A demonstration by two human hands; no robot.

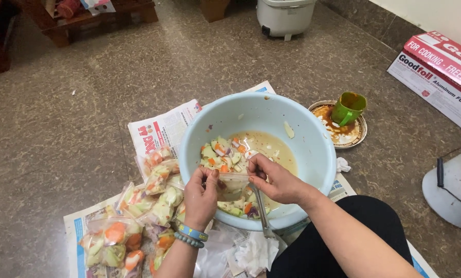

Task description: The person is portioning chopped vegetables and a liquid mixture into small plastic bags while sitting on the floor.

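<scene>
While hovering over the pale blue bowl (313, 154), left hand (200, 198) and right hand (274, 180) pinching the clear bag (234, 181) mouth stretched crosswise between them.

From my remote seat I see a green plastic cup (348, 107) tipped on a stained round plate (360, 135), long red-and-white foil boxes (436, 72) at the right, a white rice cooker (284, 16) up top, and crumpled white tissue (258, 253) on spread newspaper (161, 128).
</scene>
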